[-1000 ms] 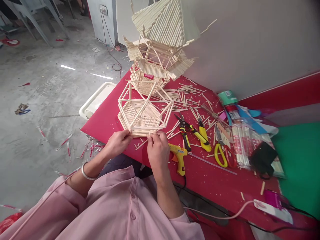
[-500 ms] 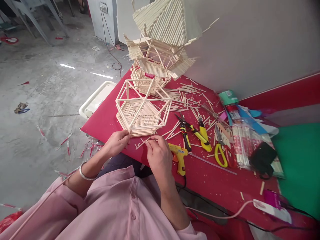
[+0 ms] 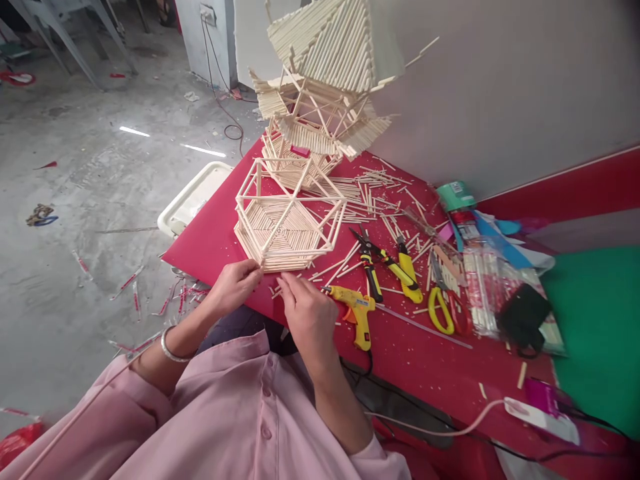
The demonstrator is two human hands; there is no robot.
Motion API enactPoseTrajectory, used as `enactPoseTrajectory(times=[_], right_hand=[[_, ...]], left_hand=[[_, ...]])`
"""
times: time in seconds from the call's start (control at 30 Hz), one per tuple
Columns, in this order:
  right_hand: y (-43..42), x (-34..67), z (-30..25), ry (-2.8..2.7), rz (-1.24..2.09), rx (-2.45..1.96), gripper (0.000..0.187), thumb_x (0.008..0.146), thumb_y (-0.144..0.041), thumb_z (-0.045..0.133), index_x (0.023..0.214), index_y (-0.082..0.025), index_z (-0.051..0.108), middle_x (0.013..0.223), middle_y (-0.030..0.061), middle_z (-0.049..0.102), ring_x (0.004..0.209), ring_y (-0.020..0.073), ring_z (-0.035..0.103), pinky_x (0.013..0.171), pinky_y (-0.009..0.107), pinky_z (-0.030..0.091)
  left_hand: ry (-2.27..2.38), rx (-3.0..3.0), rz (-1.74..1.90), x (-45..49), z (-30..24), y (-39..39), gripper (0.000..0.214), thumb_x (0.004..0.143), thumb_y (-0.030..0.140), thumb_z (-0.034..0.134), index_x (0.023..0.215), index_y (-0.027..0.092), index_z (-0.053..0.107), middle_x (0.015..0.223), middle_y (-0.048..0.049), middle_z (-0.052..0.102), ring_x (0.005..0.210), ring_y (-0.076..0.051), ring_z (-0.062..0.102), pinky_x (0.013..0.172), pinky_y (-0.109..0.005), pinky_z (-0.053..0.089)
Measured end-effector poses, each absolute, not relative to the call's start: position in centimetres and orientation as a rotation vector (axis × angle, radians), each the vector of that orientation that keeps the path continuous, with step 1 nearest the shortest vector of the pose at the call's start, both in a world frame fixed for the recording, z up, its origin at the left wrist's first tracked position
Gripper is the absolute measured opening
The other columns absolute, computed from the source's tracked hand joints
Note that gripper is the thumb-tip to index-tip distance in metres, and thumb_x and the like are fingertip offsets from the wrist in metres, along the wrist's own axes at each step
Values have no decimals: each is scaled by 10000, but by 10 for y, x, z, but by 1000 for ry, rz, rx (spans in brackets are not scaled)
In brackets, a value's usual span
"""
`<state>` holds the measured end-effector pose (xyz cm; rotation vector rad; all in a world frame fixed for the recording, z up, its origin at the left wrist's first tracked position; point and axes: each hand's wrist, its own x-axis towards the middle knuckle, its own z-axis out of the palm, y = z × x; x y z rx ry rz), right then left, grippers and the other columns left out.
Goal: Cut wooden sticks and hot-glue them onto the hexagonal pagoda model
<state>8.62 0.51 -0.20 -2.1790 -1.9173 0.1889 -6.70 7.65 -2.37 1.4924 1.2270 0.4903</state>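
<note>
A six-sided frame of pale wooden sticks (image 3: 280, 233), with a floor of sticks laid in a spiral pattern, stands at the near edge of the red table. My left hand (image 3: 236, 285) is closed, thumb and forefinger pinching its near corner. Just right of that corner, my right hand (image 3: 311, 310) is closed with its fingertips together low by the table surface. Whatever it may hold is hidden by the fingers. Short stick pieces lie around those fingertips. A yellow glue gun (image 3: 356, 310) rests right beside my right hand.
Behind the frame rises a tiered stick tower (image 3: 330, 87). Loose sticks (image 3: 373, 193), pliers (image 3: 369, 267), a yellow cutter (image 3: 407, 263), scissors (image 3: 441, 310) and plastic packs of sticks (image 3: 483, 287) cover the table's right. A power strip (image 3: 543, 420) and cords lie at the lower right.
My right hand has moved left, closer to my left hand, uncovering more of the glue gun. The frame has shifted slightly right along with my left hand's grip.
</note>
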Motion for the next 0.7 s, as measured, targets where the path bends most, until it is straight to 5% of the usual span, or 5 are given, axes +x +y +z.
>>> enactPoseTrajectory(times=[0.1, 0.47, 0.7], right_hand=[[20, 77, -10, -1978, 213, -2090, 313, 1029, -292, 459, 1238, -277, 691, 901, 40, 778, 720, 162, 701, 588, 245, 367], [37, 72, -16, -2017, 321, -2165, 301, 1018, -299, 466, 1206, -339, 697, 895, 7, 737, 782, 173, 686, 608, 245, 380], [24, 74, -11, -1871, 473, -2005, 364, 1014, -257, 433, 1303, -264, 655, 1006, 66, 763, 899, 187, 706, 767, 248, 489]], left_hand=[[1246, 1514, 518, -66, -26, 77, 257, 831, 359, 460, 652, 184, 516, 584, 23, 514, 568, -128, 469, 526, -241, 339], [959, 1616, 610, -70, -15, 62, 353, 890, 354, 439, 581, 188, 402, 568, 30, 406, 564, -108, 381, 548, -242, 324], [1229, 1770, 784, -76, -17, 53, 444, 929, 407, 503, 554, 182, 422, 510, 46, 360, 509, -91, 320, 517, -237, 278]])
